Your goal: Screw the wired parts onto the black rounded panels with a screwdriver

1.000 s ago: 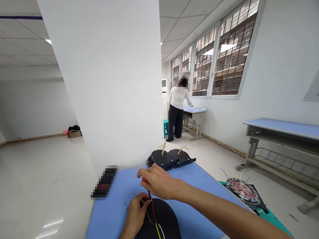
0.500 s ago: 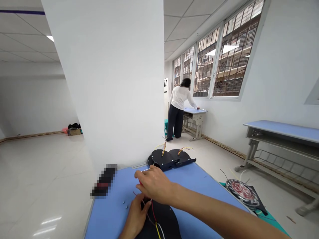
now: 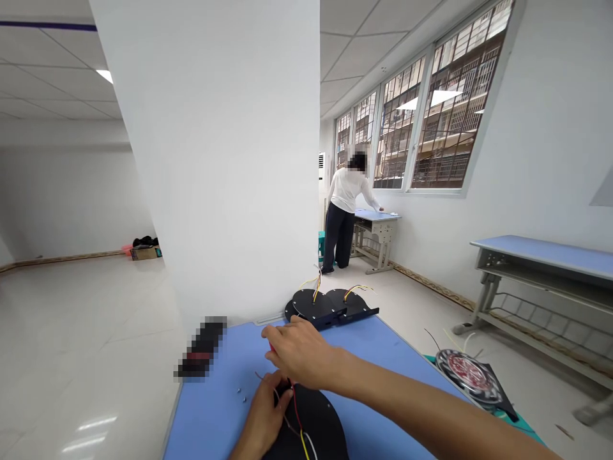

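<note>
My right hand [image 3: 299,351] is closed around a red-handled screwdriver [image 3: 272,347], most of it hidden by the fingers. It sits just above the rim of a black round housing [image 3: 323,415] lying on the blue table. My left hand [image 3: 264,412] grips the housing's left edge, its fingertips close under the right hand. Red, yellow and white wires [image 3: 304,441] run over the housing. Two small screws [image 3: 242,395] lie left of my left hand.
More black round housings [image 3: 318,303] with wires stand at the table's far edge. A blurred-out dark object [image 3: 201,348] lies at the left edge. Right, a patterned disc [image 3: 467,375] rests on a green stool [image 3: 524,429]. A person [image 3: 345,198] bends over a far desk.
The view has shifted slightly. Both hands keep nearly the same place at the housing's rim, the right hand turned a little. Nothing was let go.
</note>
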A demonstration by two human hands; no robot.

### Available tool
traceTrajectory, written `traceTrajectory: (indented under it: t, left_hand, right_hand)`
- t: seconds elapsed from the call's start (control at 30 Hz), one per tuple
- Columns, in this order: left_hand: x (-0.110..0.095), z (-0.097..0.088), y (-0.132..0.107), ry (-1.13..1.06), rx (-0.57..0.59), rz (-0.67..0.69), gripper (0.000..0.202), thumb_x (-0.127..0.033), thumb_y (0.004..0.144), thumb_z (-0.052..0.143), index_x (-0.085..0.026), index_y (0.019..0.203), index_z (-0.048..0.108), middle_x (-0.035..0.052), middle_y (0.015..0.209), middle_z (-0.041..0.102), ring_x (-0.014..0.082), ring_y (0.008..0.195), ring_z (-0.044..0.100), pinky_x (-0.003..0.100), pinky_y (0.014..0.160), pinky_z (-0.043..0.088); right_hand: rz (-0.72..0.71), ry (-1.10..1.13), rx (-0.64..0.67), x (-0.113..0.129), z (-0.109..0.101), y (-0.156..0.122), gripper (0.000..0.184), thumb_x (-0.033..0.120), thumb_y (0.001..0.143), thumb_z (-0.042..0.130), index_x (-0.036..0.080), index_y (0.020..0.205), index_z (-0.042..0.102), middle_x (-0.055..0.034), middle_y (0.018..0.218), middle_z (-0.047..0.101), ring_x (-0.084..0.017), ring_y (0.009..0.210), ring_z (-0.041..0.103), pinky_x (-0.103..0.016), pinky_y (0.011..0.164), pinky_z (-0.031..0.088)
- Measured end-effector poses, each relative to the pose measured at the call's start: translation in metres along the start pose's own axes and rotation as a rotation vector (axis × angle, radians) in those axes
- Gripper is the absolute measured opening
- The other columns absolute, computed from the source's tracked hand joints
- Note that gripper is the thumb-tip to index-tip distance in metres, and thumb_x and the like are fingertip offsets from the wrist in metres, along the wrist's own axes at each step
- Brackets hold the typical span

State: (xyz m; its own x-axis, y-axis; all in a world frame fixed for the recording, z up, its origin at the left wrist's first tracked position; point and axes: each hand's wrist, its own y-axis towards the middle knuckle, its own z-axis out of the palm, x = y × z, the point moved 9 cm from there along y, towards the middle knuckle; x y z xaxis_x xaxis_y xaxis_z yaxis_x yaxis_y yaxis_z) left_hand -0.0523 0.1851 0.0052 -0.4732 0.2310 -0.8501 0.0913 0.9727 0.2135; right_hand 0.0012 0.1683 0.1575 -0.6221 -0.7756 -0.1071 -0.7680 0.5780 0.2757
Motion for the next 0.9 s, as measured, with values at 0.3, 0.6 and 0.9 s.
traceTrajectory:
  t: [0.3,0.6,0.9]
  left_hand:
    - [-0.0035,-0.0020,-0.0014,-0.001,-0.016,-0.002,0.026,-0.037,0.079,0.051,-0.021,0.094,0.067,0.0078,0.100,0.071,0.0267,0.098,0.062,0.037,0.092,0.045]
    - [-0.0009,0.0011,-0.0007,-0.013,0.011,-0.015,0.025,-0.032,0.078,0.050,-0.019,0.093,0.065,0.0079,0.097,0.069,0.0253,0.095,0.061,0.037,0.090,0.045]
    - [0.0025,0.0021,-0.0002,0.012,0.019,-0.013,0.024,-0.037,0.080,0.051,-0.020,0.091,0.063,0.0070,0.093,0.068,0.0249,0.092,0.060,0.035,0.087,0.045]
  right_hand:
    - [-0.031,-0.037,-0.029,0.0030,-0.0032,-0.0018,0.026,0.026,0.090,0.053,0.015,0.113,0.051,-0.0081,0.097,0.072,-0.023,0.086,0.066,-0.032,0.071,0.041]
    - [-0.055,-0.041,0.019,0.0011,-0.0023,-0.0019,0.024,0.028,0.089,0.055,0.016,0.110,0.052,-0.0086,0.096,0.072,-0.024,0.088,0.066,-0.033,0.074,0.041]
    - [-0.014,-0.011,0.037,-0.0027,0.0011,-0.0051,0.026,0.027,0.091,0.053,0.015,0.113,0.052,-0.0085,0.098,0.072,-0.024,0.088,0.066,-0.032,0.072,0.043]
